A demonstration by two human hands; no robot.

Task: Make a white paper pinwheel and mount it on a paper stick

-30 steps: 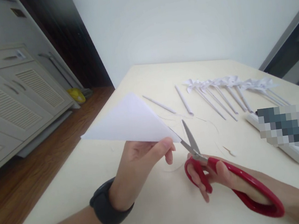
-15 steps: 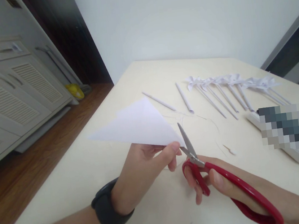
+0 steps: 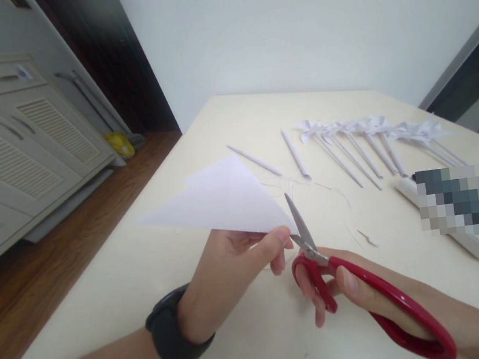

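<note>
A folded sheet of white paper (image 3: 219,196) is pinched at its right corner by my left hand (image 3: 241,261), which has a dark band (image 3: 174,327) on its wrist. My right hand (image 3: 349,294) grips red-handled scissors (image 3: 379,290), fingers and thumb through the loops. The blades are spread apart around the paper's right corner, close to my left fingertips. Whether the lower blade touches the paper, I cannot tell.
Two rolled paper sticks (image 3: 295,155) lie beyond the paper. Several white paper pinwheels (image 3: 372,125) on sticks are lined up at the back right. Thin wires and a small white-tipped piece (image 3: 369,238) lie nearby. A partly blurred white object (image 3: 446,230) is at the right.
Hardly anything differs. The scissors and my left fingertips have shifted very slightly, with the blades still spread at the paper's corner.
</note>
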